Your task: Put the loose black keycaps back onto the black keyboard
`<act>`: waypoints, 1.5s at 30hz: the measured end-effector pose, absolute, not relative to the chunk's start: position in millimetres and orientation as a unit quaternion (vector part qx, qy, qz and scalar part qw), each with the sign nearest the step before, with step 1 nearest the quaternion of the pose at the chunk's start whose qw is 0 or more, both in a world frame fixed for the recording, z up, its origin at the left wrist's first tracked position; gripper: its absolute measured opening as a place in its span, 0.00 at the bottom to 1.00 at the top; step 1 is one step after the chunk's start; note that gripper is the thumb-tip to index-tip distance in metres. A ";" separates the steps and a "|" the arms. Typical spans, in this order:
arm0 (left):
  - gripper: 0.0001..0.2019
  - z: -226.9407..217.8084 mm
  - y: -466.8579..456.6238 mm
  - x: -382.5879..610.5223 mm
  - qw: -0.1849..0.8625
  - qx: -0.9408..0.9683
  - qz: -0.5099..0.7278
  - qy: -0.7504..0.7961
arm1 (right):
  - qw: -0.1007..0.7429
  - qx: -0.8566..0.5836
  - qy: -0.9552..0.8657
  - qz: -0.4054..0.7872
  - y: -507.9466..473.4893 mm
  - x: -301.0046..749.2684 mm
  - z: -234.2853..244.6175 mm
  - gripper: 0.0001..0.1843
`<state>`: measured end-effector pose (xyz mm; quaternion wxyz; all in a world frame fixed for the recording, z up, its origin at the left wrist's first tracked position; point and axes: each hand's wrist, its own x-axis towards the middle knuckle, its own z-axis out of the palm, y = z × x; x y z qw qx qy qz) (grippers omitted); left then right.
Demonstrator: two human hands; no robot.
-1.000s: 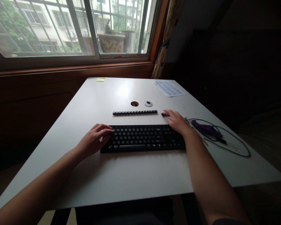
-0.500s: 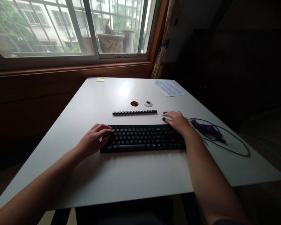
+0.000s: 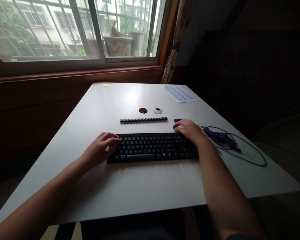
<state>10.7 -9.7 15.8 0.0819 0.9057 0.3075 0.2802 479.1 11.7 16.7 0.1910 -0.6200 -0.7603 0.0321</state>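
Head view: the left hand (image 3: 99, 150) is laid loosely curled on the black keyboard (image 3: 152, 146). Past its far right corner, a small black keycap (image 3: 175, 127) is pinched by the right hand (image 3: 190, 130). A keycap row (image 3: 143, 119) lies farther back.

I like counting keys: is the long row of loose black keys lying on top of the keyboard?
No, the row of keycaps lies on the white table, apart from the keyboard.

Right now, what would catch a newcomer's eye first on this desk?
A black keyboard lies mid-table, the left hand resting on its left end and the right hand at its far right corner beside loose keycaps. Behind it a row of removed keycaps is lined up; a purple tool and cable lie right.
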 end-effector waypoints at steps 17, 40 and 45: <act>0.11 12.9 -8.1 8.5 0.088 0.905 0.280 0.308 | 0.161 -0.672 -0.672 0.265 -35.6 494.6 61.8 0.14; 0.11 14.7 -9.3 9.3 0.087 0.906 0.276 0.309 | 0.165 -0.656 -0.681 0.279 -32.7 492.8 55.1 0.14; 0.12 12.1 -8.2 7.7 0.087 0.907 0.272 0.310 | 0.213 -0.676 -0.669 0.224 -33.3 501.9 53.7 0.23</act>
